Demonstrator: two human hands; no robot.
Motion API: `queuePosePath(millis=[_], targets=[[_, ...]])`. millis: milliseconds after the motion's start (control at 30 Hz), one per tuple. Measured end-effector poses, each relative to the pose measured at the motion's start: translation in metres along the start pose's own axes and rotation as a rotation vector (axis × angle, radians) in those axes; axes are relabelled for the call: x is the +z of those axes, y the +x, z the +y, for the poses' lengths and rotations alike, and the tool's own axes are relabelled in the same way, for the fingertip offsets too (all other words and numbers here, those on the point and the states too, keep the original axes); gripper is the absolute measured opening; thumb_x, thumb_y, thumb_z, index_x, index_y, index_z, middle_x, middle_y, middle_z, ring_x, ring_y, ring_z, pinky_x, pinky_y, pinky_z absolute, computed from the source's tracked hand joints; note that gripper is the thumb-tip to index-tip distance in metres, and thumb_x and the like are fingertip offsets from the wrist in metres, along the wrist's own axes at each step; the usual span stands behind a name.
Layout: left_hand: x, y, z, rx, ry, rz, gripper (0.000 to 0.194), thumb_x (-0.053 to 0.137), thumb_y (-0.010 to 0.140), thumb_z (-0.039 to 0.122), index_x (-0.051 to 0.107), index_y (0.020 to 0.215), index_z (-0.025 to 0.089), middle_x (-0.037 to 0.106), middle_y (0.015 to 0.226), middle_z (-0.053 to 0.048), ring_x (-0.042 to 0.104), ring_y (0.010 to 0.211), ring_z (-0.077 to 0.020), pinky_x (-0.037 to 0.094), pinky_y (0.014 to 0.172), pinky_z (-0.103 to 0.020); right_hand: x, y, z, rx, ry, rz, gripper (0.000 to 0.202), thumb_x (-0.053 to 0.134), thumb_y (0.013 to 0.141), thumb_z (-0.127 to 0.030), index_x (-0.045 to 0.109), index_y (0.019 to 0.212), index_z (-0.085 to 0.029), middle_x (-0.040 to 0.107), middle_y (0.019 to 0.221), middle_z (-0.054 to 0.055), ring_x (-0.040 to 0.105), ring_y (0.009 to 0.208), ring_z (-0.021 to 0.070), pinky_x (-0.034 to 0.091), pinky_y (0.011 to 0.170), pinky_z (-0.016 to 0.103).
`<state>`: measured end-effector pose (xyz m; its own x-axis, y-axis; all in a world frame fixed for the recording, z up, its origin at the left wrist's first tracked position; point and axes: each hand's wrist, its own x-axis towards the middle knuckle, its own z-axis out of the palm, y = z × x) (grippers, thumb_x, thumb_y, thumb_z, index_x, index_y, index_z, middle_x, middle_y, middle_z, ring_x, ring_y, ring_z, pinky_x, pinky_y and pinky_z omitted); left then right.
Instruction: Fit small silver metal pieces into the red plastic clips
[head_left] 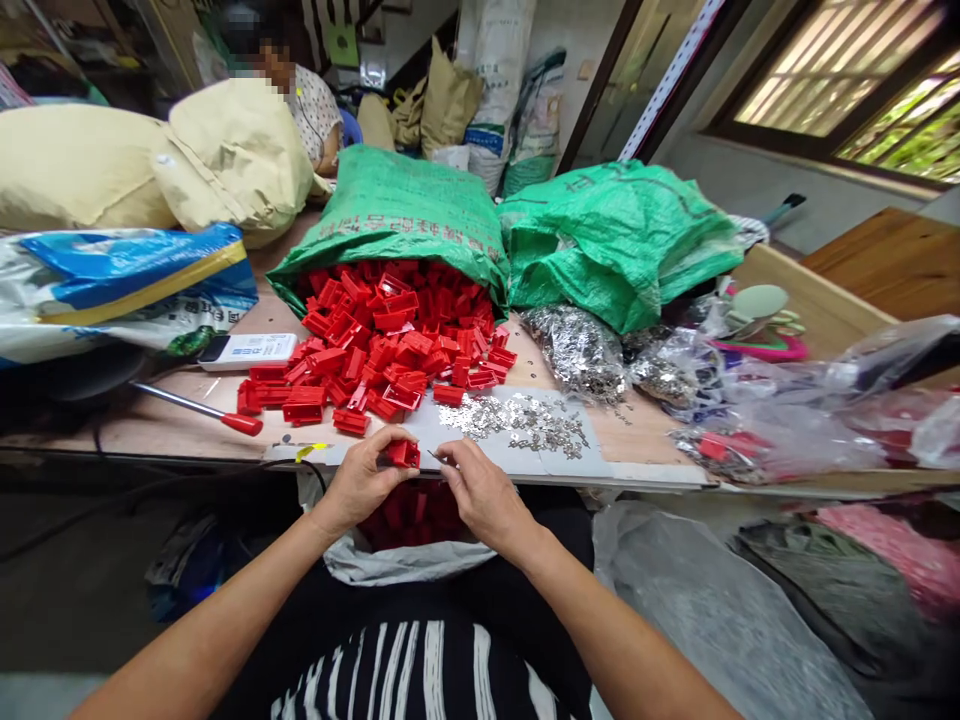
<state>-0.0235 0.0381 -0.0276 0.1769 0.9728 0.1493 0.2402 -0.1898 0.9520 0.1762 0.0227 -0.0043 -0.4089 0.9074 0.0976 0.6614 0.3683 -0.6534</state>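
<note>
Between the thumb and fingers of my left hand (365, 478) is a red plastic part (403, 454), held at the table's front edge. Just right of it, my right hand (480, 492) pinches a small thin metal piece (438, 457). Small silvery metal pieces (517, 422) lie spread on a pale sheet (596, 462) beyond my right hand. A heap of red plastic parts (390, 340) spills from the open mouth of a green sack (420, 205). Below my hands, more red parts (412, 515) sit in a white bag (360, 565) on my lap.
A lever with a red handle (241, 423) juts out at the left, near a white box (259, 352). Clear bags of metal pieces (577, 350) and a second green sack (615, 240) stand at the right. A person (315, 110) sits across the table behind beige sacks (232, 160).
</note>
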Motion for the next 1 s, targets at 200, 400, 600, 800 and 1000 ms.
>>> queuePosePath(millis=[200,400,600,800,1000], targets=[[0.005,-0.016,0.028,-0.255,-0.598,0.023,0.021,0.07,0.075,0.024,0.062,0.094,0.019,0.066,0.092,-0.001,0.062,0.085,-0.0133,0.047,0.082,-0.025,-0.013,-0.01,-0.009,0.002,0.244,-0.153,0.039,0.042,0.095,-0.024,0.04,0.133,-0.026,0.059,0.068,-0.005,0.054,0.063,0.0132,0.041,0.066,0.024],[0.015,-0.032,0.043,-0.528,-1.204,-0.007,0.009,0.066,0.08,0.02,0.06,0.076,0.015,0.07,0.081,-0.003,0.067,0.078,-0.0119,0.051,0.083,-0.025,-0.014,-0.012,-0.026,-0.048,0.281,-0.175,0.038,0.044,0.095,-0.03,0.046,0.133,-0.028,0.056,0.063,-0.005,0.052,0.059,0.0123,0.04,0.061,0.022],[0.021,-0.039,0.048,-0.686,-1.341,0.087,0.011,0.056,0.087,0.019,0.065,0.086,0.012,0.073,0.088,-0.007,0.07,0.084,-0.016,0.053,0.09,-0.031,-0.016,-0.012,-0.03,-0.089,0.318,-0.162,0.034,0.042,0.096,-0.033,0.05,0.128,-0.024,0.06,0.066,-0.004,0.055,0.06,0.0119,0.042,0.064,0.022],[0.025,-0.041,0.052,-0.702,-1.383,0.139,0.019,0.049,0.091,0.016,0.067,0.086,0.01,0.073,0.088,-0.009,0.071,0.082,-0.0164,0.053,0.091,-0.033,-0.018,-0.013,-0.032,-0.089,0.192,-0.123,0.032,0.044,0.095,-0.033,0.054,0.124,-0.025,0.069,0.087,0.002,0.063,0.076,0.0159,0.044,0.072,0.024],[0.028,-0.046,0.05,-0.682,-1.369,0.181,0.015,0.053,0.088,0.014,0.066,0.083,0.011,0.073,0.089,-0.009,0.07,0.082,-0.0163,0.053,0.09,-0.033,-0.012,-0.012,-0.034,-0.12,0.19,-0.042,0.029,0.039,0.098,-0.034,0.063,0.11,-0.024,0.07,0.094,0.003,0.064,0.082,0.0157,0.044,0.076,0.024]])
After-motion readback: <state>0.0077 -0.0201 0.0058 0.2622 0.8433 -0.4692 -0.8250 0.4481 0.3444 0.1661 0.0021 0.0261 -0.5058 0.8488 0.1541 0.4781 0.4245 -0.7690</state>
